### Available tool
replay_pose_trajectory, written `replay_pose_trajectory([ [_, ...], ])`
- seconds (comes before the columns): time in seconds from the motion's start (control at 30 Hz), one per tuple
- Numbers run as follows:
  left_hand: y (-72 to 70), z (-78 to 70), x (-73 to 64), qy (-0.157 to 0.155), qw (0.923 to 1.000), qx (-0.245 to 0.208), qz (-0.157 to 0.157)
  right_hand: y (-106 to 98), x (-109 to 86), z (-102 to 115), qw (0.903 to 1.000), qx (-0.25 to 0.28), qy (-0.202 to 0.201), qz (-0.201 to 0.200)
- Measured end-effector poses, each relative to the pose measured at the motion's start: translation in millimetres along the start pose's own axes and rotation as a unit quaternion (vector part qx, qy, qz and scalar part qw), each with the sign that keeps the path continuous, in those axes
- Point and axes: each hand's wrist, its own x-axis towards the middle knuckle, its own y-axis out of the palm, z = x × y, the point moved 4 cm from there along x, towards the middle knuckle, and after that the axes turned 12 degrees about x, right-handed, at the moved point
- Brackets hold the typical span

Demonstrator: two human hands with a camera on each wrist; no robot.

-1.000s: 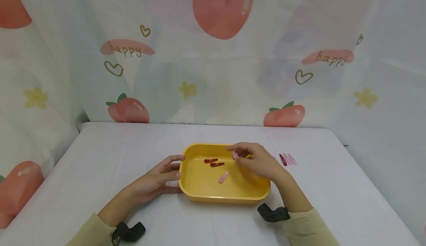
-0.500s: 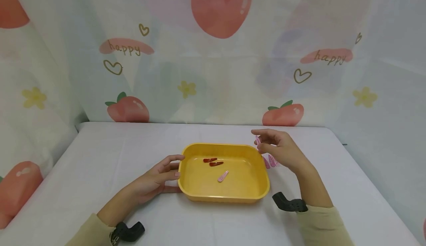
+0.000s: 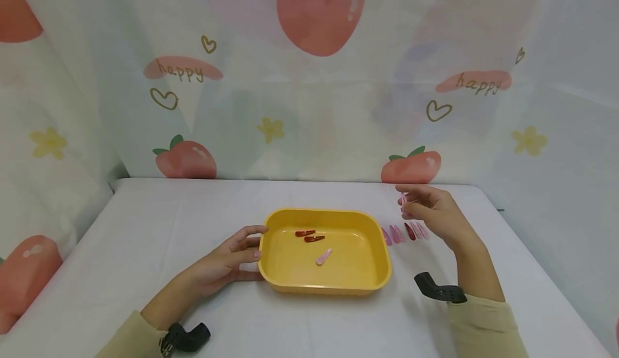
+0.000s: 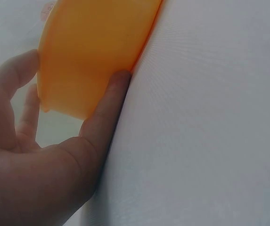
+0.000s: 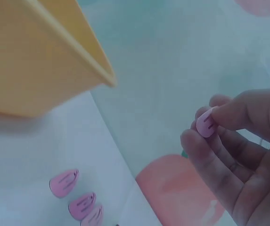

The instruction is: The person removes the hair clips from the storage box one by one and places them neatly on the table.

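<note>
At two o'clock off the yellow rectangular tray (image 3: 358, 269), a pink teardrop clip (image 5: 204, 125), previously above it, is pinched by the right hand (image 3: 435, 212); nine o'clock is touched by the left hand (image 3: 223, 264), fingers extended.

Yellow tray (image 3: 355, 266) stands level, containing two dark-red clips (image 3: 305, 234) and one pink clip (image 3: 324, 257); left hand (image 3: 226, 265) touches its end; right hand (image 3: 435, 214) pinches another pink clip (image 5: 204, 126), raised

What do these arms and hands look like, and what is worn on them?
The left hand and right hand are bare, with no gloves or rings showing. The left sleeve and right sleeve are plain pale khaki. At the wrists sit a left device and a right device, both black and bent like a short pipe. No cables show.
</note>
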Motion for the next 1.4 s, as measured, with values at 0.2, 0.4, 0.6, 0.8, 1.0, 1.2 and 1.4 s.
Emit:
replay_pose_trajectory([
  [0.2,-1.6,0.3,0.6,0.001,1.0,0.005,0.001,-12,-0.4,-15,0.9995,-0.021,0.012,-0.022],
  [0.4,-2.9,1.0,1.6,0.002,1.0,0.007,0.003,-21,-3.8,-27,0.9979,-0.033,0.028,-0.049],
  [0.6,-4.7,1.6,2.1,0.004,1.0,0.006,0.007,-30,-6.2,-39,0.9949,-0.049,0.055,-0.069],
  [0.8,-6.2,1.4,2.7,0.002,1.0,0.007,0.005,-40,-8.2,-49,0.992,-0.067,0.067,-0.083],
  [1.0,-7.5,0.6,3.2,0.002,0.9999,0.01,0.005,-45,-10.2,-63,0.9844,-0.102,0.114,-0.087],
  [1.2,-9.4,0.9,3.8,0.004,0.9999,0.008,0.008,-45,-9.9,-75,0.9774,-0.138,0.14,-0.077],
  [1.4,-9.4,0.7,3.6,0.002,1.0,0.007,0.005,-44,-8.3,-82,0.9713,-0.159,0.166,-0.063],
])
